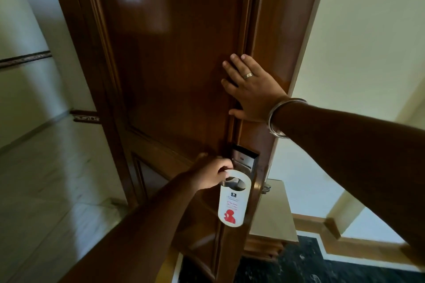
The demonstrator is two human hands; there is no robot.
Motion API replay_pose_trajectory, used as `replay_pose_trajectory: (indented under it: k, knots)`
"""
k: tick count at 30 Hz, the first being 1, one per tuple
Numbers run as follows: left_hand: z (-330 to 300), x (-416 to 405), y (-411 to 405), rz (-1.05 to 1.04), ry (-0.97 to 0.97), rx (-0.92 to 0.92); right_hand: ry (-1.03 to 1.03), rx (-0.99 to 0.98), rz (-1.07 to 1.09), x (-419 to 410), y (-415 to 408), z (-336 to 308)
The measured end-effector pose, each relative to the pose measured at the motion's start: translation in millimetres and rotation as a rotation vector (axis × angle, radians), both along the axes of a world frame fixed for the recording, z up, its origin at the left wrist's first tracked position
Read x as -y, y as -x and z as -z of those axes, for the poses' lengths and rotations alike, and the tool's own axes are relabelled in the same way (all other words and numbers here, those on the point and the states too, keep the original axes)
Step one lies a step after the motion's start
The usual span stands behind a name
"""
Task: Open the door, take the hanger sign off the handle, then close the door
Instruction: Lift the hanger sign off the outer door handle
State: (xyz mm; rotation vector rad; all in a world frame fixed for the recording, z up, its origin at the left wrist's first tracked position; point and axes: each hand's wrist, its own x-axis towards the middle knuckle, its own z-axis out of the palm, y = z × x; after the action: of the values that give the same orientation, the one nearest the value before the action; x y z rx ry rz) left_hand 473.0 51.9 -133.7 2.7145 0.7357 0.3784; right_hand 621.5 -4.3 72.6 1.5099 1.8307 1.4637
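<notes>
A dark brown wooden door [165, 57] fills the middle of the head view, swung partly open. A silver lever handle [232, 182] sits below a metal lock plate [244, 158] near the door's right edge. A white hanger sign [232, 204] with a red figure hangs from the handle. My left hand [210, 176] is closed around the handle's left end, touching the sign's top. My right hand [250, 89] lies flat with fingers spread on the door's right edge, above the lock. It wears a ring and a metal bangle.
Pale wall and light marble floor [46, 190] stretch to the left. To the right of the door edge are a cream wall, a beige block [273, 213], wooden skirting and dark speckled floor [322, 266].
</notes>
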Motion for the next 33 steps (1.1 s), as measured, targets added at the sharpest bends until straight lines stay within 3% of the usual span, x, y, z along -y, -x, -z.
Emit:
replay_pose_trajectory:
  k: [3,8,13,15,19,21,24,27,30,31,33]
  knots:
    - [-8,-12,2,0.139,-0.146,-0.076,-0.005,0.023,-0.002,-2,-5,2]
    - [-17,-37,8,0.402,-0.587,-0.244,-0.018,0.043,-0.009,-3,-7,5]
    - [-21,-60,18,0.367,-0.883,-0.242,-0.028,0.055,-0.015,-5,-9,8]
    - [-21,-70,26,0.297,-0.898,-0.265,-0.031,0.053,-0.02,-6,-10,9]
    - [-7,-93,57,0.102,-0.677,-0.435,-0.033,0.049,-0.024,-6,-12,8]
    - [8,-89,71,0.03,-0.547,-0.382,-0.024,0.044,-0.021,-7,-14,8]
    - [27,-63,85,-0.075,-0.296,-0.007,-0.01,0.039,-0.019,-5,-14,7]
    - [23,-26,87,-0.219,0.154,0.401,0.017,-0.007,-0.045,-4,-14,5]
    - [12,-9,77,-0.247,0.547,0.656,0.059,-0.178,-0.108,-3,-9,0]
    - [13,-5,83,-0.282,0.571,0.693,0.062,-0.236,-0.131,-1,-7,0]
    - [29,-4,97,-0.446,0.431,0.76,0.055,-0.331,-0.166,6,-5,5]
